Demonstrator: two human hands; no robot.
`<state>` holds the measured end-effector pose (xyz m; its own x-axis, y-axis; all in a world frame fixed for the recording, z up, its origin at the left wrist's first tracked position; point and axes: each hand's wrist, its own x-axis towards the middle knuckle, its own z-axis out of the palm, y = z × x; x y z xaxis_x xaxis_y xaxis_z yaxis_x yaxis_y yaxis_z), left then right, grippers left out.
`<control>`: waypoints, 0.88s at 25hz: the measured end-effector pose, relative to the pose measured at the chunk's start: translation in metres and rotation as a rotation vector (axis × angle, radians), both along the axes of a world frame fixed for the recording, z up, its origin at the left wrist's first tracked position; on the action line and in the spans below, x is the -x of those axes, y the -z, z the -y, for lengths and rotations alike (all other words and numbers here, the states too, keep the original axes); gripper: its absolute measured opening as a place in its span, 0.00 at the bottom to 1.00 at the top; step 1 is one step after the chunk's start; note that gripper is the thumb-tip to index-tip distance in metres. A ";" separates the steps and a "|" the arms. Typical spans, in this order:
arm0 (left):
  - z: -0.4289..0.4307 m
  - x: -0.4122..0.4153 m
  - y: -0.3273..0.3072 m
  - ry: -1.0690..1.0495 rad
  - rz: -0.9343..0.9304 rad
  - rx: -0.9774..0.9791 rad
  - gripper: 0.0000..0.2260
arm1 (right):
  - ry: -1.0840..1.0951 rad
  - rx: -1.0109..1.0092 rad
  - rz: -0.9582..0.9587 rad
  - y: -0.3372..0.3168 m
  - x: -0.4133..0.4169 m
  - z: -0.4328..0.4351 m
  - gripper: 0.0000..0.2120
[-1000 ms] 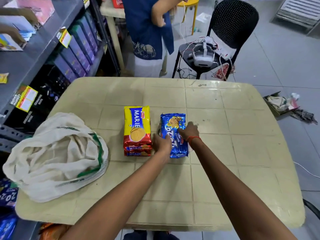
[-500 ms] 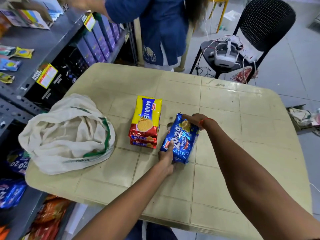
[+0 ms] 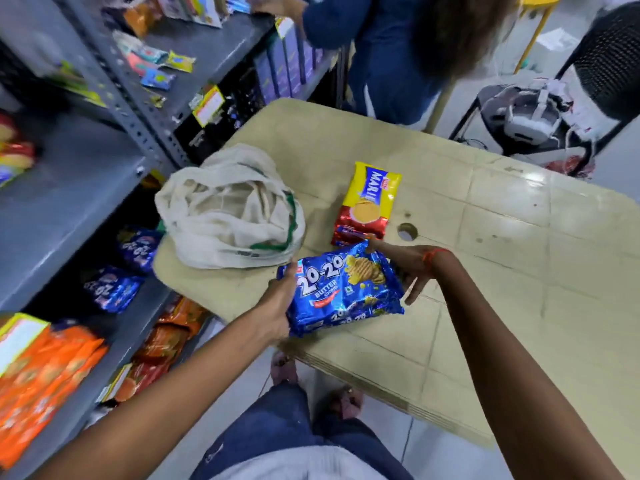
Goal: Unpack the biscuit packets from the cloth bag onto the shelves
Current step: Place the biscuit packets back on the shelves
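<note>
Both hands grip a blue 20-20 biscuit packet [image 3: 346, 289] above the table's near edge [image 3: 346, 362], left hand [image 3: 277, 303] clamped on its left end, right hand [image 3: 407, 268] pinching the far corner with lower fingers spread, cloth bag [image 3: 228, 213] beyond the left fingers, shelves [image 3: 69, 202] blurred.

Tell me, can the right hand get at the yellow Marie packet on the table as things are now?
Probably yes, but not freely. The Marie packet lies uncovered on the table, just beyond the right hand. That hand's fingers hold one end of the blue 20-20 packet, so it must let go first.
</note>
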<state>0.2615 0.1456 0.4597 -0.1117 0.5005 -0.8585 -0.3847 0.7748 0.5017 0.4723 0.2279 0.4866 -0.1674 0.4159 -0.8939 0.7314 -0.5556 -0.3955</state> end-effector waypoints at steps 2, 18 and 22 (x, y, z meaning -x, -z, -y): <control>0.006 0.050 -0.019 -0.077 0.030 -0.043 0.24 | -0.034 -0.054 -0.063 -0.026 0.050 0.005 0.31; 0.045 0.401 -0.054 -0.426 -0.790 -0.186 0.29 | -0.466 -0.645 -0.099 -0.050 0.480 -0.034 0.42; 0.060 0.441 -0.055 -0.456 -1.009 -0.066 0.31 | -0.445 -0.712 -0.186 -0.053 0.541 -0.035 0.39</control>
<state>-0.1799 0.0856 0.5148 -0.9302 0.2753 -0.2428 -0.0187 0.6249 0.7804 -0.0688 0.2630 0.5393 -0.5657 0.7284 -0.3866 0.7112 0.1937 -0.6757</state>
